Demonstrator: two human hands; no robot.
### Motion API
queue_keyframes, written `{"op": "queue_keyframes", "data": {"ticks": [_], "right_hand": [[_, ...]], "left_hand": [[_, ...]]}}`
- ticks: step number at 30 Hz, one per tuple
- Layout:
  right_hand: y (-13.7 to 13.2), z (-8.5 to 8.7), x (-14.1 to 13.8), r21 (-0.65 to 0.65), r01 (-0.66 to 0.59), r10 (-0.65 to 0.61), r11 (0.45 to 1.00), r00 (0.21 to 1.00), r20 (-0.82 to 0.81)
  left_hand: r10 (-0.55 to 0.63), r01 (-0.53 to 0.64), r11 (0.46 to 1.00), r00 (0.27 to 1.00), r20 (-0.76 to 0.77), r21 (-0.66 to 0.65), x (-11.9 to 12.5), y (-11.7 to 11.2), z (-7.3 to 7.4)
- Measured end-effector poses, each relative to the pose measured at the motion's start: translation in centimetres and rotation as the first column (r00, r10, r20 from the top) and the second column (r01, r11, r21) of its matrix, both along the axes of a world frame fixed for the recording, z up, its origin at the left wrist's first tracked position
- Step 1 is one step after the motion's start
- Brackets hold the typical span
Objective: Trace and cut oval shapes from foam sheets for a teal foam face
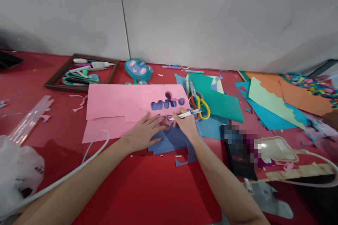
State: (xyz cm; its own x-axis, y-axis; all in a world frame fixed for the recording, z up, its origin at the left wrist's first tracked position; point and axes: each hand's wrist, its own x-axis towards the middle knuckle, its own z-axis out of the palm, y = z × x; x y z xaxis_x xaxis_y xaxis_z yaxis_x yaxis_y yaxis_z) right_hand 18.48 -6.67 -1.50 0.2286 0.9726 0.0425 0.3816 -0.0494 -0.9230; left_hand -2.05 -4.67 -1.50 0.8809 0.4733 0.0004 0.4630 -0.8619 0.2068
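The left hand is resting on a pink sheet while the right hand is holding a white pen, and yellow-handled scissors are lying just beside the sheet.

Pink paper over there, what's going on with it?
A person has both bare hands at the pink paper. The right hand holds a white pen, pointed at the paper's lower right part; whether the tip touches is too small to tell. The left hand lies palm down, its fingers spread. Blue sheets lie in front, and scissors lie to the right.
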Motion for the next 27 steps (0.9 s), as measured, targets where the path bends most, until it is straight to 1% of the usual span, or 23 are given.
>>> {"op": "queue_keyframes", "data": {"ticks": [11,18,22,24,27], "right_hand": [[0.11,0.39,0.05,0.024,0.072,-0.074,0.997,0.993,0.089],[0.25,-0.06,0.22,0.059,0.101,-0.108,0.993,0.986,0.124],[0.21,0.09,0.32,0.069,0.104,-0.113,0.992,0.984,0.139],[0.08,0.33,0.34,0.085,0.135,-0.144,0.987,0.983,0.117],[-0.16,0.62,0.37,0.103,0.183,-0.188,0.978,0.981,0.039]], "left_hand": [[-0.005,0.005,0.999,1.000,-0.017,-0.040,-0.03,0.14,-0.11],[-0.008,0.007,0.999,1.000,-0.016,-0.033,-0.04,0.07,0.02],[0.000,-0.001,0.999,1.000,-0.026,-0.040,-0.05,0.04,0.13],[0.003,-0.004,0.999,1.000,-0.026,-0.044,-0.06,0.05,0.18],[-0.002,0.002,0.999,1.000,-0.012,-0.037,-0.07,0.07,0.19]]}}
